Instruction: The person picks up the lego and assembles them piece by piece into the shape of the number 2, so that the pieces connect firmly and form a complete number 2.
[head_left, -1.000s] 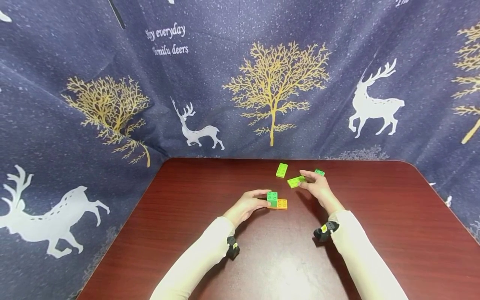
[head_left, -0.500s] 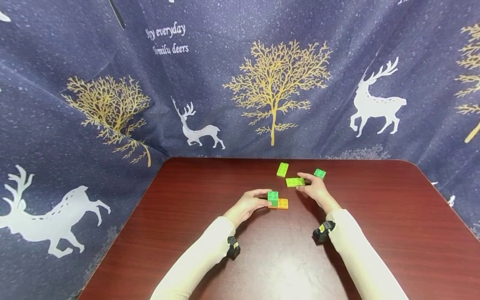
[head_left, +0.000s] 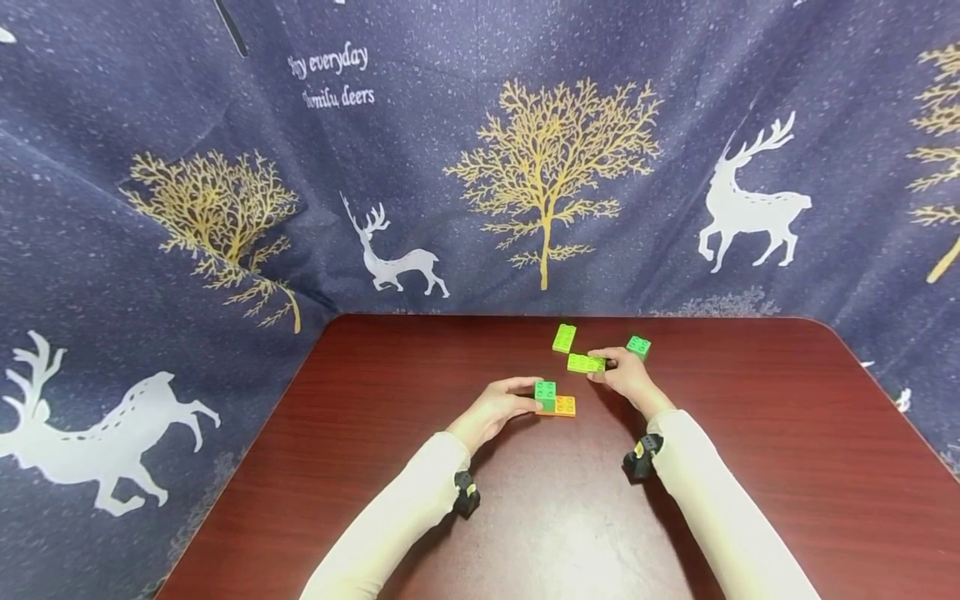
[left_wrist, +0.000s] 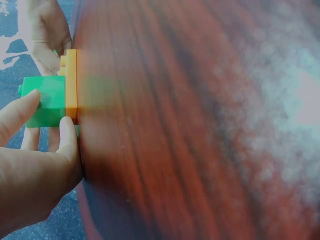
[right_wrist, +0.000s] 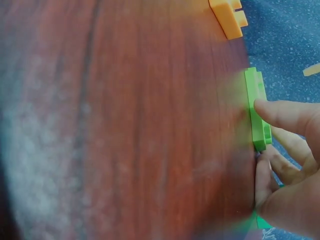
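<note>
Left hand (head_left: 498,405) is pinching a green, cubic plastic block (head_left: 545,389) on an orange plastic plate (head_left: 566,406); right hand (head_left: 627,374) is gripping a nearby lime-green plastic slab (head_left: 580,362) (1 of 2), its thinness perhaps risking slippage.

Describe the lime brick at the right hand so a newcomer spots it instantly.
On the far half of the dark red table, find the right hand. It pinches the lime brick, just beyond the orange brick. Unlike the other lime brick, farther back and pointing away from the person, this one runs left to right.
</note>
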